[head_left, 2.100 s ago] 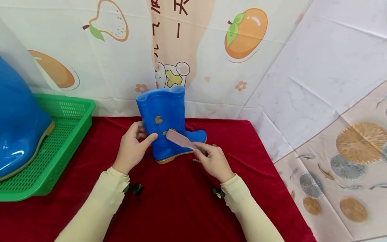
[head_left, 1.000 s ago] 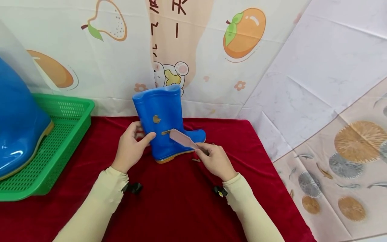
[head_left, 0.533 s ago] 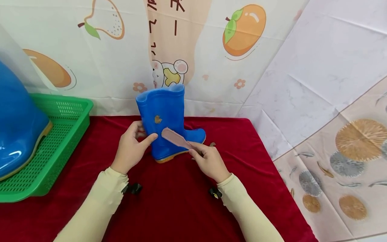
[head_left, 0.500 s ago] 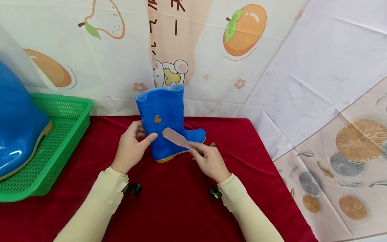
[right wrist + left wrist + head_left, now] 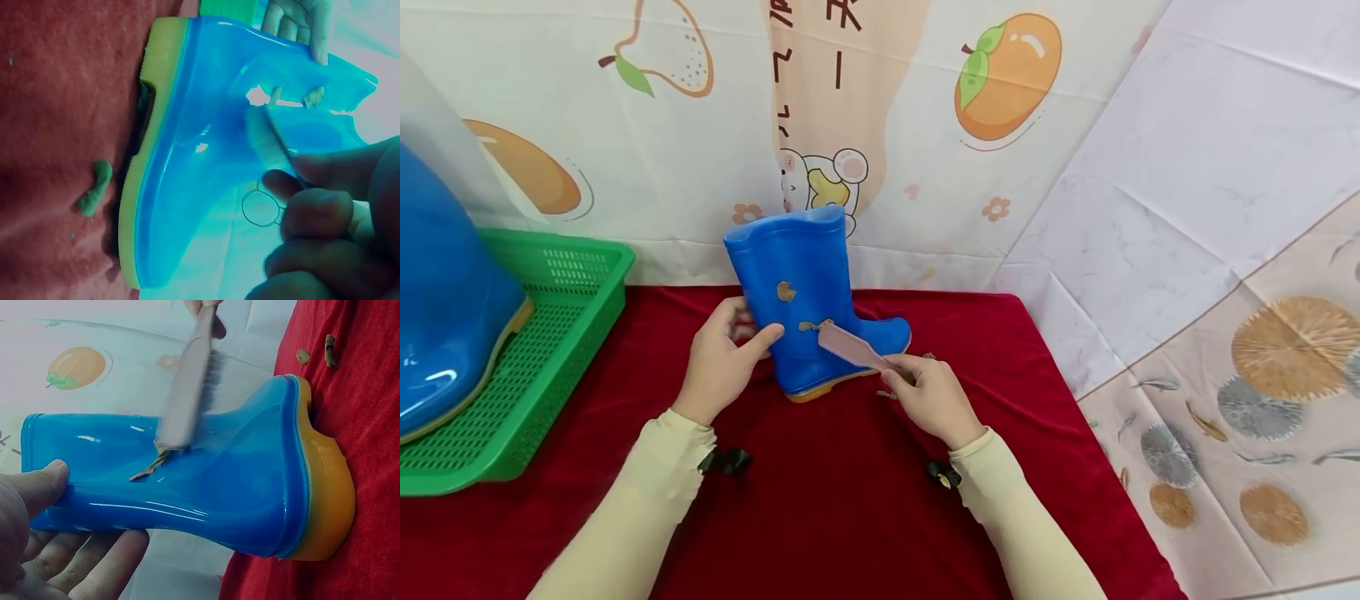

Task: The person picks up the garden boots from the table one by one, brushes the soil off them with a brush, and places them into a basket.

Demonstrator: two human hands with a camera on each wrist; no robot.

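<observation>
A blue rain boot (image 5: 805,258) with a yellow sole stands on the red cloth, its shaft leaning left, toe to the right. My left hand (image 5: 722,354) grips the back of the shaft, thumb on the near side, fingers behind. My right hand (image 5: 932,396) pinches the handle of a pinkish brush (image 5: 850,346); its bristles (image 5: 212,381) face the boot in the left wrist view. The brush tip is right at a brown mud smear (image 5: 150,469) on the lower shaft. A second mud patch (image 5: 786,292) sticks higher up.
A green perforated basket (image 5: 617,275) at the left holds another, glossy blue boot (image 5: 445,317). Brown crumbs, one being a mud piece (image 5: 95,187), lie on the red cloth (image 5: 820,500) near the sole. A printed curtain (image 5: 685,183) hangs behind.
The brush has moved back right from over the lower mud smear, uncovering it. The boot's shaft has tipped left with my left hand still on it.
</observation>
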